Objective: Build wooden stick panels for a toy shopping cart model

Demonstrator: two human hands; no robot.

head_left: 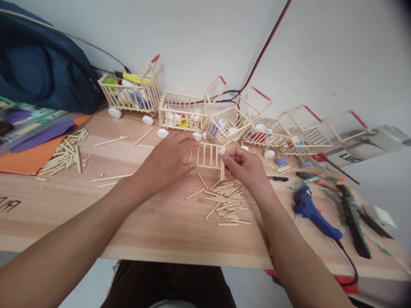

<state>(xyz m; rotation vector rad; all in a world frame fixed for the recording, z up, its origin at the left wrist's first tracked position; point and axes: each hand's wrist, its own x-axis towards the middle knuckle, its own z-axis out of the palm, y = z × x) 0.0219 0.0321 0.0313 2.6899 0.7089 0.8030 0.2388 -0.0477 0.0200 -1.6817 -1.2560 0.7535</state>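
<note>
A small ladder-like frame of thin wooden sticks (pixel 208 156) is between my two hands, just above the table. My left hand (pixel 170 156) spans its left end, thumb at the near rail and fingertips at the far rail. With thumb and fingertips, my right hand (pixel 242 164) pinches the right end, where an upright stick crosses the rails. The fingers partly hide both ends. Just below the frame lies a loose pile of short wooden sticks (pixel 227 201).
Several miniature stick shopping carts (pixel 128 94) stand along the wall, some holding bottle caps. More cut sticks (pixel 62 158) lie at left beside orange paper (pixel 22 156) and a blue bag (pixel 41 64). At right are a blue glue gun (pixel 316 214), a black pen (pixel 278 178) and black-handled tools (pixel 355 222).
</note>
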